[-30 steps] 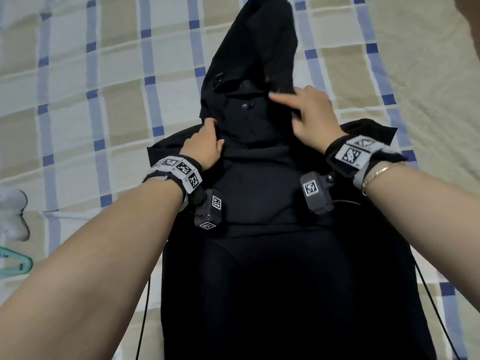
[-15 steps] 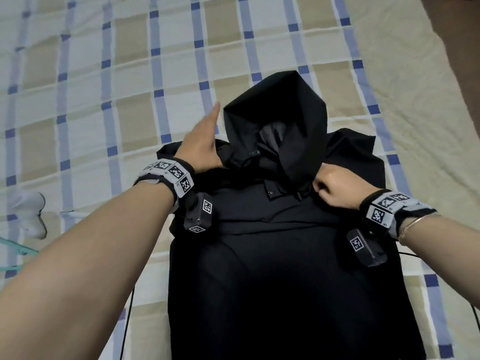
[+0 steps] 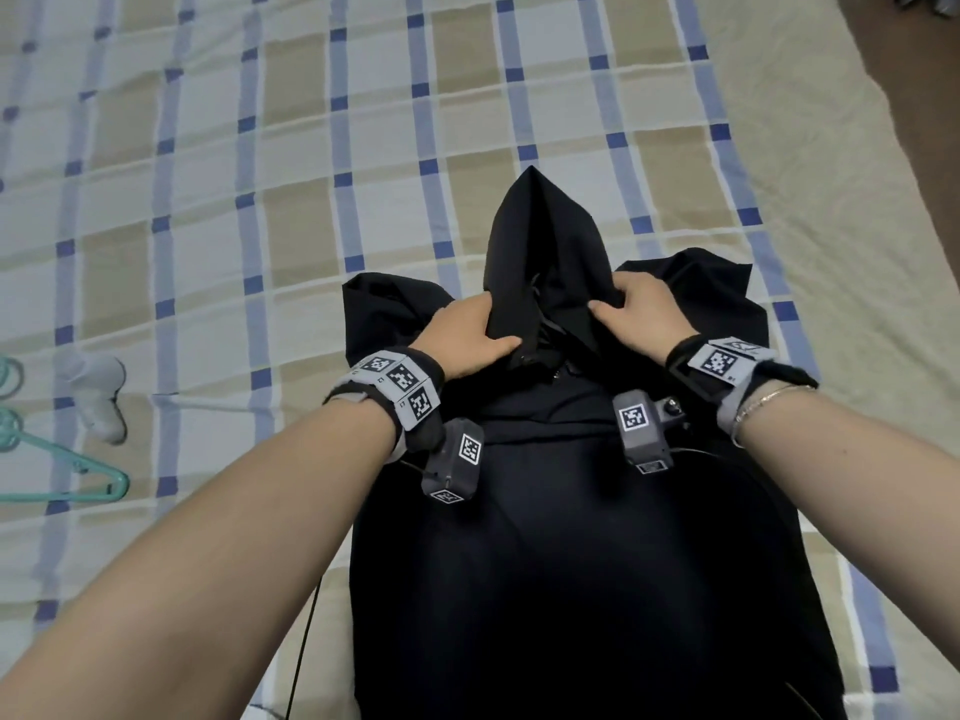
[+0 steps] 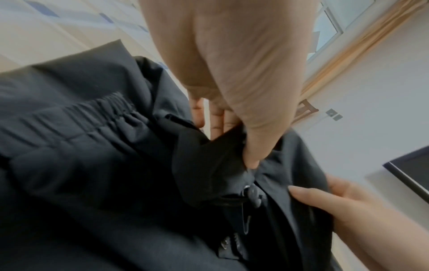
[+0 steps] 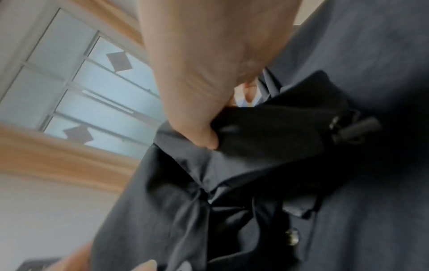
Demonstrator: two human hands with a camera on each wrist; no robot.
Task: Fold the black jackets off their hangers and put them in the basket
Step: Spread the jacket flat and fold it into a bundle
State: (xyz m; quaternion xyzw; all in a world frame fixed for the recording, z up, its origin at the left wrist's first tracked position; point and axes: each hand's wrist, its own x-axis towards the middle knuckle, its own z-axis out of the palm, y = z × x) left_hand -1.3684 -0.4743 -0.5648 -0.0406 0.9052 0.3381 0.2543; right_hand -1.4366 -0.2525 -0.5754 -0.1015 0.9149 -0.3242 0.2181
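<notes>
Jacket (image 3: 571, 563) blk; bedsheet (image 3: 260, 148) beige/blue plaid; hanger (image 3: 78, 459) teal.

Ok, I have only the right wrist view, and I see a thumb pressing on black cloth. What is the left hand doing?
Observer: The left hand pinches the left edge of the hood, thumb on top.
Operator: And where does the jacket lie?
Observer: The black jacket lies flat on a checked sheet, with the hood pointing away from the person.
Operator: Is there a hanger inside it?
Observer: Inside, I cannot tell. One green hanger lies on the sheet to the left, apart from the jacket.
</notes>
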